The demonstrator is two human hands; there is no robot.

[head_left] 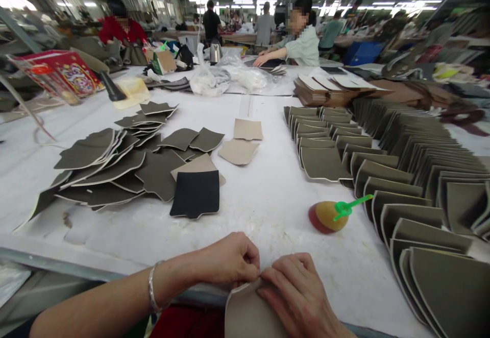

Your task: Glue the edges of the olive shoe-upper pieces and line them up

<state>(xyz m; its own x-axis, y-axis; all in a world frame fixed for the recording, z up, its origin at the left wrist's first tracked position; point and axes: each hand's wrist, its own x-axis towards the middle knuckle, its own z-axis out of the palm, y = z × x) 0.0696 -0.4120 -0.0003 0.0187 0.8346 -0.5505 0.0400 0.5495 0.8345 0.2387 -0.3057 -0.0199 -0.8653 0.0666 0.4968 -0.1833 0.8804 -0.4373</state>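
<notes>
My left hand (225,259) and my right hand (300,292) meet at the near table edge, both with fingers closed on the top edge of a beige cut fabric piece (245,315). A silver bracelet circles my left wrist. Just beyond, on the white table (268,200), lies a black piece (196,194) on a loose heap of olive-grey cut pieces (115,164). Two beige pieces (241,144) lie farther out.
Long overlapping rows of olive-grey folded pieces (401,174) fill the right side. A yellow-and-red glue bottle with a green nozzle (333,214) lies to the right of my hands. Other people work at the far end, near plastic bags and a red box (61,75).
</notes>
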